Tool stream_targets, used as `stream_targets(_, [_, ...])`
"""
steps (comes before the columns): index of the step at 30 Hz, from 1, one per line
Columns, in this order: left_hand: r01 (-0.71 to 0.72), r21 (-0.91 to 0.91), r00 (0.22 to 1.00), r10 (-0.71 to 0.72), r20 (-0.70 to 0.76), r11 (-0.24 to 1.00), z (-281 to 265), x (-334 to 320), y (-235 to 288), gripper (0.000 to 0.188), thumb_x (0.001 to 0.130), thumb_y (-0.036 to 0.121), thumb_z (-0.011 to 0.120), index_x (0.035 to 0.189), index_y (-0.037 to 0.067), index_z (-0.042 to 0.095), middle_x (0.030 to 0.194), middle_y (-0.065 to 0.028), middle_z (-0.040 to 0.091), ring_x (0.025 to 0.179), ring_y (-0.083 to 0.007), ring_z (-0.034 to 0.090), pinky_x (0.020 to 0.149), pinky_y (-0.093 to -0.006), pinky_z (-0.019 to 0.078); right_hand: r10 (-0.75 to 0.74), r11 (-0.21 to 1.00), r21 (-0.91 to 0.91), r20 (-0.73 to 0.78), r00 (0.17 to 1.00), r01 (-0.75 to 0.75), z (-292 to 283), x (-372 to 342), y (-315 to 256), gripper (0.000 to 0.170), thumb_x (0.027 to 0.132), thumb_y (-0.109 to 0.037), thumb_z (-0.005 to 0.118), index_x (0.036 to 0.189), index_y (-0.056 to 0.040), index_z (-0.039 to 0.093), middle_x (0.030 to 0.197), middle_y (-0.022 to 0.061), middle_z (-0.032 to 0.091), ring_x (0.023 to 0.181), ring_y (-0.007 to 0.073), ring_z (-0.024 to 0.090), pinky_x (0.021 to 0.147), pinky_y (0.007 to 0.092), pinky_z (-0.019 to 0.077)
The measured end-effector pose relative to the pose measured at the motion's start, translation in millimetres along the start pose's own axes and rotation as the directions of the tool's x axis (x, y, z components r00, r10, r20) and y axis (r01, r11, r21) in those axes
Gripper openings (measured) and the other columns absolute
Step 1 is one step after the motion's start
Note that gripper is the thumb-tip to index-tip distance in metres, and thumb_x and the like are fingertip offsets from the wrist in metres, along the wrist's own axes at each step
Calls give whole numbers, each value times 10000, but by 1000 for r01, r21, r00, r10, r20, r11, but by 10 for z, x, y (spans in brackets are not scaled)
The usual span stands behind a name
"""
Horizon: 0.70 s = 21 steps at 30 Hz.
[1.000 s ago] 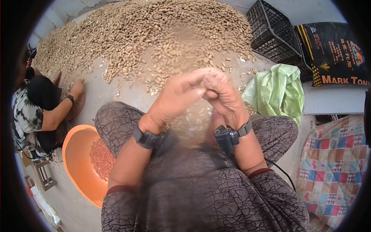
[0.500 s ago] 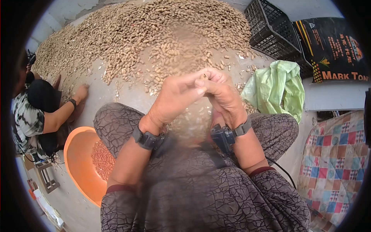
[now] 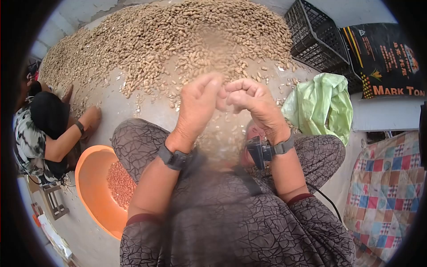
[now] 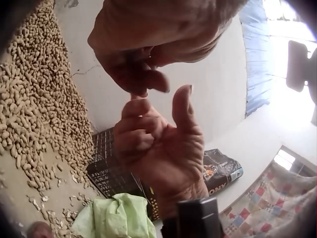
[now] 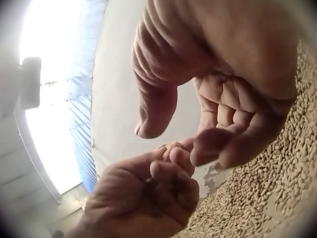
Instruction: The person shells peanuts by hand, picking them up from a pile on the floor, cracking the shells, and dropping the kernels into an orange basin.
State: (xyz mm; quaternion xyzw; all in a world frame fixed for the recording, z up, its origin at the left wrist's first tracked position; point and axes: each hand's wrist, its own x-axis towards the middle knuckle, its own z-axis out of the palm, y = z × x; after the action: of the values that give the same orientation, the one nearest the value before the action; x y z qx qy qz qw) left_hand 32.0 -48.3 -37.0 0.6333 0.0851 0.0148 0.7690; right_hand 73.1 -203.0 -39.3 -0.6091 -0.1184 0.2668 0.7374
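Note:
My left hand (image 3: pixel 198 107) and right hand (image 3: pixel 255 104) are raised close together above the lap in the head view. In the right wrist view, my left hand (image 5: pixel 143 196) pinches a small peanut (image 5: pixel 171 148) between thumb and fingers. Above it, my right hand (image 5: pixel 223 74) has its thumb well apart from bent fingers, and no object shows in that gap. The left wrist view shows my right hand (image 4: pixel 161 146) with its thumb upright and its fingers bent, just below my left hand (image 4: pixel 158 39), whose fingertips are dark and shaded.
A broad heap of peanuts (image 3: pixel 151 40) covers the floor ahead. An orange basin (image 3: pixel 91 178) with red kernels (image 3: pixel 120 184) stands at left, near another person (image 3: pixel 53 133). To the right are a green sack (image 3: pixel 318 107), black crate (image 3: pixel 316 38), black bag (image 3: pixel 382 62) and patchwork cloth (image 3: pixel 387 178).
My hands, whose fingertips met in the earlier frames, have parted slightly. The left hand has turned more upright, and the right thumb has come away. The other person's hand has shifted slightly.

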Motion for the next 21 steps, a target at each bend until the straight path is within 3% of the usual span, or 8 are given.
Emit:
stream_targets(2, [-17, 102, 999, 21, -33, 995, 35, -13, -6, 237, 924, 117, 462, 1049, -19, 611, 712, 2, 584, 605, -37, 514, 522, -182, 409, 20, 998, 62, 28, 999, -22, -44, 28, -27, 264, 788, -181, 685, 969, -6, 606, 804, 29, 616, 629, 63, 525, 585, 193, 429])
stream_targets(4, [-215, 169, 977, 210, 46, 962, 82, -32, -60, 229, 926, 115, 452, 1038, 18, 627, 672, 23, 552, 590, -24, 477, 506, -180, 384, 51, 994, 100, 18, 999, -53, 2, 60, -54, 199, 808, -201, 679, 878, -30, 604, 731, 14, 587, 562, 40, 460, 505, 170, 362])
stream_targets(7, [-294, 260, 954, 300, 18, 920, 130, -27, -121, 225, 923, 98, 443, 1037, 22, 621, 658, 30, 523, 578, -19, 442, 498, -179, 360, 13, 993, 116, -29, 999, -9, 73, 93, 23, 200, 827, -222, 648, 776, -36, 597, 660, 34, 608, 512, 30, 439, 452, 164, 318])
stream_targets(14, [-268, 178, 962, 273, -7, 947, 132, -34, -192, 189, 907, 66, 435, 972, 13, 605, 657, 32, 518, 578, -21, 440, 509, -183, 362, 33, 976, 217, -96, 995, -12, 98, 111, 108, 209, 837, -210, 637, 716, -50, 575, 620, 40, 588, 438, 23, 367, 384, 167, 247])
stream_targets(19, [-345, 223, 936, 351, 14, 912, 172, -31, -184, 186, 910, 72, 425, 965, 12, 593, 668, 29, 531, 564, -13, 425, 496, -178, 349, 29, 976, 217, -69, 997, -13, 80, 125, 110, 199, 848, -197, 624, 730, -42, 584, 605, 39, 582, 450, 15, 382, 389, 167, 244])
stream_targets(21, [-275, 165, 960, 279, -2, 947, 174, -43, -157, 187, 909, 75, 425, 961, 13, 593, 671, 27, 536, 562, -13, 425, 493, -178, 348, 25, 978, 210, -77, 997, -8, 99, 129, 83, 198, 848, -194, 623, 730, -41, 586, 604, 36, 581, 457, 16, 393, 394, 168, 251])
